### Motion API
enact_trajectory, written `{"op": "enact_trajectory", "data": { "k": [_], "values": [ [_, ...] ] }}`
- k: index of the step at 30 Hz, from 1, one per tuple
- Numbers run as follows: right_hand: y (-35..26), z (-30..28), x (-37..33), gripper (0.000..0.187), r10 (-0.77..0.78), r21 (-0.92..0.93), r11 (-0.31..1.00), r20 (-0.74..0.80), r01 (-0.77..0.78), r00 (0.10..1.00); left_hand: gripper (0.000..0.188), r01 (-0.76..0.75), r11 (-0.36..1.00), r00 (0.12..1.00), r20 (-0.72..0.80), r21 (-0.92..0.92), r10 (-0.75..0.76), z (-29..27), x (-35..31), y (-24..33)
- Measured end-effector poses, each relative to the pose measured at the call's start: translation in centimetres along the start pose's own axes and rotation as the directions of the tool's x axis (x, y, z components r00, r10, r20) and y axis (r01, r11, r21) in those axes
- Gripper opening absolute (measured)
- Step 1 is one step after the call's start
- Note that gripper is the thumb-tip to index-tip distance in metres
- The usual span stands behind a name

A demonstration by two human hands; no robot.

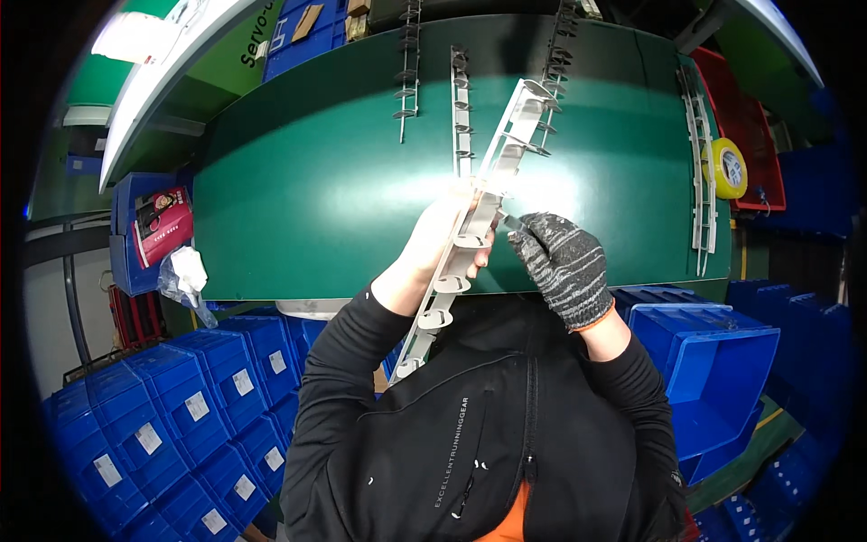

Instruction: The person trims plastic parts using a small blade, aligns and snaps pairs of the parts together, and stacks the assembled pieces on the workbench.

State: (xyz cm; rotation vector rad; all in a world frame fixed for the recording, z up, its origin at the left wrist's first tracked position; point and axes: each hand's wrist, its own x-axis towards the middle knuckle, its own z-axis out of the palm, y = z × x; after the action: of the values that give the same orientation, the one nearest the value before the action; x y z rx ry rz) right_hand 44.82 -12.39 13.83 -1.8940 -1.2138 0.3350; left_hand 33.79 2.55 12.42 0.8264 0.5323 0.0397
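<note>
A long white-silver metal strip (508,163) with rounded tabs along its length slants up from my lap over the green table's near edge. Bare, my left hand (432,237) wraps around the strip near its middle, with fingertips showing on the far side. My right hand (566,264) wears a dark grey striped knit glove with an orange cuff. Its fingers are closed on a small, thin grey piece (513,221) beside the strip, at the height of my left hand. The kind of piece is too small to make out.
Similar tabbed strips (461,113) lie at the back of the green table (298,190). More rails (700,172) lie at the right, beside a yellow tape roll (728,169) and red bin (768,163). Blue bins (172,361) are stacked left; another blue bin (722,379) stands right.
</note>
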Motion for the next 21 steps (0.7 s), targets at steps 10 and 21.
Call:
{"op": "enact_trajectory", "data": {
  "k": [10,21],
  "values": [
    [1.2,-0.3,-1.3,0.014,0.293,0.426,0.872,-0.054,-0.243,0.955,0.032,-0.05,0.998,0.999,-0.006,0.041,0.05,-1.2,-0.4,1.1],
    [0.4,0.5,0.9,0.016,-0.038,-0.09,0.996,-0.154,0.024,0.987,0.021,-0.303,0.771,0.916,-0.051,0.561,0.397,-0.9,-0.3,-0.3]
  ]
}}
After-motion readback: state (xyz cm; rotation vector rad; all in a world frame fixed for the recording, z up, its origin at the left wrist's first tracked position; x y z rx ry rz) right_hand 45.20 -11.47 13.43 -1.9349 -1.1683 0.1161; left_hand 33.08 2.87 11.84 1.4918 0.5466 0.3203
